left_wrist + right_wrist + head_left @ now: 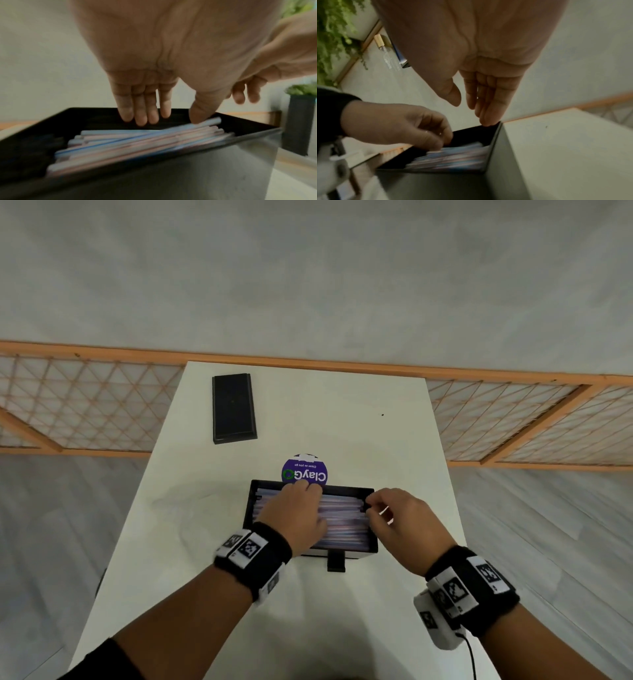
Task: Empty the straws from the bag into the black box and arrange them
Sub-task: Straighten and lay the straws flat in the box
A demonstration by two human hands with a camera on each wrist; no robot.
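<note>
Black box (372,542): one, many straws (342,518), two hands inside.

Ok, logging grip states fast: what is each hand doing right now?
Left hand: open, straight fingers over the straws in the black box, thumb touching one.
Right hand: open, fingertips at the box's right end, holding nothing.

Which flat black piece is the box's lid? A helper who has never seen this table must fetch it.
Start at the white table and look to its far left corner, by the orange-framed lattice. A flat black rectangular lid lies there alone, well beyond the purple round sticker. Unlike the black box near the hands, it is shallow and holds no straws.
</note>
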